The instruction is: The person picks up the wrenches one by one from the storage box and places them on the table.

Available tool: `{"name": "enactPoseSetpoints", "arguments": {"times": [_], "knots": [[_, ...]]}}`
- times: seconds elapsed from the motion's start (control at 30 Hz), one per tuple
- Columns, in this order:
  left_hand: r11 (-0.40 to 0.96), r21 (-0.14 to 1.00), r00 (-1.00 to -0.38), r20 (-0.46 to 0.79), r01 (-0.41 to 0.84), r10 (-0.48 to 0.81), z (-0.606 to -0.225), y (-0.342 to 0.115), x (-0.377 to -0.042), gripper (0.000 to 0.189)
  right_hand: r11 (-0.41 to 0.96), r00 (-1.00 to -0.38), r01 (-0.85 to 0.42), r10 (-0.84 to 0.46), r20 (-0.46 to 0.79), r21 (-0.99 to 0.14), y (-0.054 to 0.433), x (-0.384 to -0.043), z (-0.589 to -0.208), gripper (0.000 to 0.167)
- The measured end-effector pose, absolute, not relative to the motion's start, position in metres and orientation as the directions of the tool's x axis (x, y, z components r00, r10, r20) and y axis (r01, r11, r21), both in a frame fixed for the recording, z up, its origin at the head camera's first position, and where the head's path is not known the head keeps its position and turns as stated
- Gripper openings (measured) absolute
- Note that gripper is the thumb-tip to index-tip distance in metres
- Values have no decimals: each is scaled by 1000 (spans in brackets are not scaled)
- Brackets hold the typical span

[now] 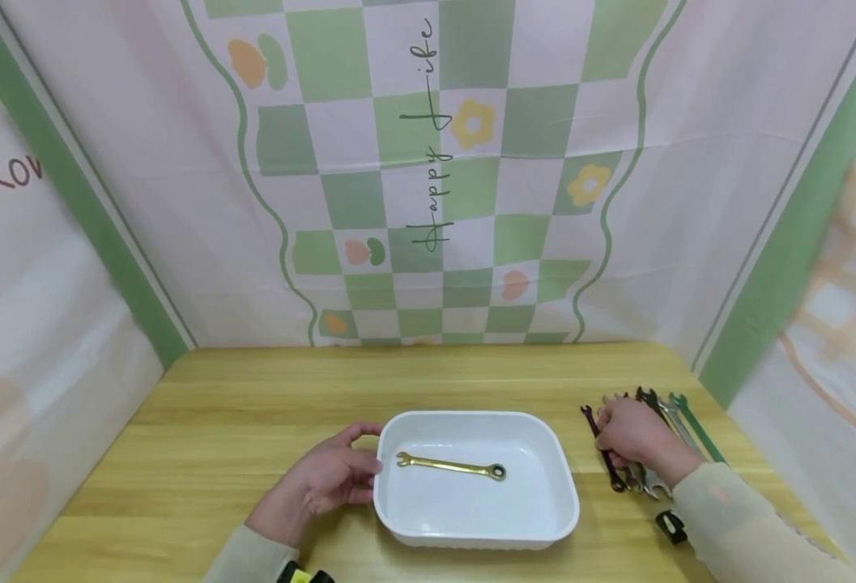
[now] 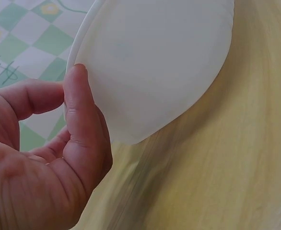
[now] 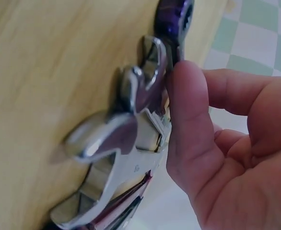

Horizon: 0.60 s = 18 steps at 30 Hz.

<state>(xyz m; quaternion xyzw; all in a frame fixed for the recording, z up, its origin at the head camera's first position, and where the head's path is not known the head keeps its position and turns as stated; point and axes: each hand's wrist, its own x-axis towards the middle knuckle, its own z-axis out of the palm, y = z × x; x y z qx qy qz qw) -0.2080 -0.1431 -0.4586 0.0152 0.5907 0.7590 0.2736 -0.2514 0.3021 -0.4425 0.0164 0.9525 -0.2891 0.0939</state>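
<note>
A white tray [image 1: 476, 522] sits at the front middle of the table with a gold combination wrench [image 1: 453, 465] lying in it. My left hand [image 1: 336, 474] grips the tray's left rim between thumb and fingers; the left wrist view shows the thumb against the outer wall [image 2: 155, 57]. Over on the right, my right hand [image 1: 635, 433] reaches into a row of wrenches. Its thumb and index finger pinch at the shank of the purple wrench [image 1: 612, 470], whose dark ring end [image 3: 171, 17] shows past the thumb. Silver wrench ends [image 3: 102, 136] lie beside the thumb. The fingers hide part of the row.
A green wrench [image 1: 697, 429] lies at the right end of the row, beside a silver wrench [image 1: 681, 423]. Wood-grain table [image 1: 238, 405] surrounds the tray. A patterned cloth [image 1: 435, 202] hangs behind the far table edge.
</note>
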Motion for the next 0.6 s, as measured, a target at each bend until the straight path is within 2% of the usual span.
{"name": "enactPoseSetpoints", "arguments": {"times": [0.6], "knots": [[-145,904,-849,-310,-403,429,-458,-143,-209,61,885,-979,88,-7,-203,-456,306,-253,-444,18]]}}
